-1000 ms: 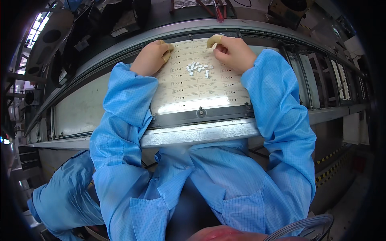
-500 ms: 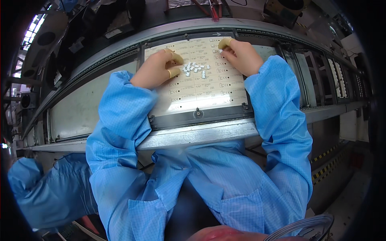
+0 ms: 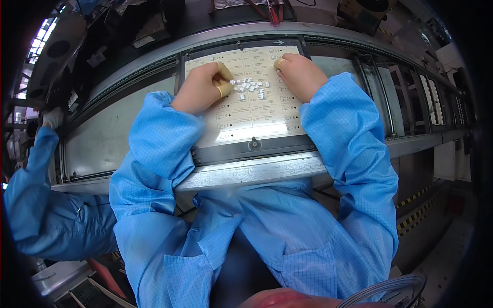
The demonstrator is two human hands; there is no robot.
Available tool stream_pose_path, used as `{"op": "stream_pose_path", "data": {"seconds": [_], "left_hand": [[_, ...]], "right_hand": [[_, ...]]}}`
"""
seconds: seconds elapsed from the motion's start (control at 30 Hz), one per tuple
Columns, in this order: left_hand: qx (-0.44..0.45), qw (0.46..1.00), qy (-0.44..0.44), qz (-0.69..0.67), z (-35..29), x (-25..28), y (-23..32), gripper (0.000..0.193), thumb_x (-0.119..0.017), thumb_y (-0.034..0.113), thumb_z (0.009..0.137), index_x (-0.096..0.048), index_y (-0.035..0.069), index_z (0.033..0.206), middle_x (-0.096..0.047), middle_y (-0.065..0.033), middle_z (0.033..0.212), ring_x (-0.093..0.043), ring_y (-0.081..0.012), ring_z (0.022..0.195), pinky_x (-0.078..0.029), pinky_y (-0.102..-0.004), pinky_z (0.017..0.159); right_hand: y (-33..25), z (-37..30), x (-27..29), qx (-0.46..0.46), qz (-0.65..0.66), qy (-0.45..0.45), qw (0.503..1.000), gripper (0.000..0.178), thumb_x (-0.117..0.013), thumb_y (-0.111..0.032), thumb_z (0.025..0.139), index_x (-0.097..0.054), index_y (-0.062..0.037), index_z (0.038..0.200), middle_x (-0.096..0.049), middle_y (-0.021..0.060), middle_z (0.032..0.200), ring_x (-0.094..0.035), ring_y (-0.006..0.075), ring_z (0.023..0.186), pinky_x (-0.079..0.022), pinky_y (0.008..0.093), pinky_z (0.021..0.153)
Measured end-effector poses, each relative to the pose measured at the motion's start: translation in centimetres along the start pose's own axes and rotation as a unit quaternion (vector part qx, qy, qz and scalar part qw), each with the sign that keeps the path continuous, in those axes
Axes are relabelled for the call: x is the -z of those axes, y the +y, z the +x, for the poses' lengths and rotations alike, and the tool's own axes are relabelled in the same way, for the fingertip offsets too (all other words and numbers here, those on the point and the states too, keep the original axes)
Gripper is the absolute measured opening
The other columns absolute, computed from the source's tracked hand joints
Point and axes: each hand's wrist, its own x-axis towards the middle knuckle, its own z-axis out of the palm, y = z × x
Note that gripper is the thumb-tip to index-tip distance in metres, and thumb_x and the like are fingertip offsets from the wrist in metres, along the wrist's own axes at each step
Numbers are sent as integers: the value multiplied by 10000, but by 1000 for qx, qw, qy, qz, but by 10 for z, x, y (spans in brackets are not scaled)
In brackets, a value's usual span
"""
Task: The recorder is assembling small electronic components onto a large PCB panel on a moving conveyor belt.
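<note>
We take twelve o'clock as the side of the panel (image 3: 257, 121) that is far from our body. The small white pieces (image 3: 250, 87) lie in a loose heap on this pale printed panel, between our two hands, toward its middle. From the fingertips of our left hand (image 3: 202, 87), the heap lies at three o'clock, and its outermost piece is just beside them; whether they touch it, we cannot tell. From the fingertips of our right hand (image 3: 303, 77), the same heap lies at about eight o'clock, with a clear gap of bare panel between. So the left hand is the nearer one.

The heap is longer along the line from nine to three o'clock. At its four o'clock side, a few pieces make a short column, whose long axis runs roughly from twelve to six. At its seven o'clock side, one piece lies alone.

On the left hand, the thumb and the forefinger, both in yellow covers (image 3: 225, 90), stand apart, with a gap between them. On the right hand, the fingers curl closely together; a small whitish spot shows below the tip, but we cannot tell if a piece is pinched there.
</note>
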Motion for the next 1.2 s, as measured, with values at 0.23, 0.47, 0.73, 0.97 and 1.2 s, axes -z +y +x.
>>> {"op": "stream_pose_path", "data": {"seconds": [0.23, 0.47, 0.73, 0.97, 1.2], "left_hand": [[20, 983, 83, -163, 3, 11, -6, 152, -634, -7, 773, -568, -1, 909, -580, -20, 756, -551, -71, 693, -465, -193, 632], [25, 998, 48, -12, 0, 18, -18, 202, -591, 29, 816, -644, 34, 1011, -627, -80, 914, -612, -182, 830, -492, -260, 756], [-77, 985, 69, 140, 4, 20, -18, 199, -615, 41, 800, -637, 4, 995, -614, -147, 905, -606, -244, 797, -496, -294, 741], [-67, 984, 68, 153, 9, 18, -19, 136, -601, 60, 806, -627, -13, 918, -606, -158, 929, -600, -296, 834, -485, -326, 763], [-123, 977, 68, 159, 10, 15, -19, 132, -580, 72, 817, -630, -4, 914, -602, -152, 926, -594, -311, 856, -482, -346, 775]], "right_hand": [[-7, -1, 5, 52, -70, -15, 996, 177, -533, -63, 829, -606, -12, 982, -572, 144, 936, -576, 294, 917, -485, 357, 793], [-10, -9, 13, 21, 171, 9, 985, 201, -604, -67, 797, -601, -16, 991, -560, 129, 912, -583, 264, 868, -488, 336, 763], [-12, -10, 14, -21, 205, -15, 978, 157, -611, -50, 787, -602, -15, 940, -606, 109, 802, -601, 226, 742, -493, 279, 698], [8, -17, 32, -67, 246, -30, 967, 150, -620, -75, 799, -622, -36, 944, -631, 107, 815, -618, 196, 766, -497, 286, 713], [14, -27, 24, -79, 255, 4, 964, 153, -633, -44, 786, -635, -13, 936, -627, 91, 802, -601, 150, 725, -492, 257, 684]]}}
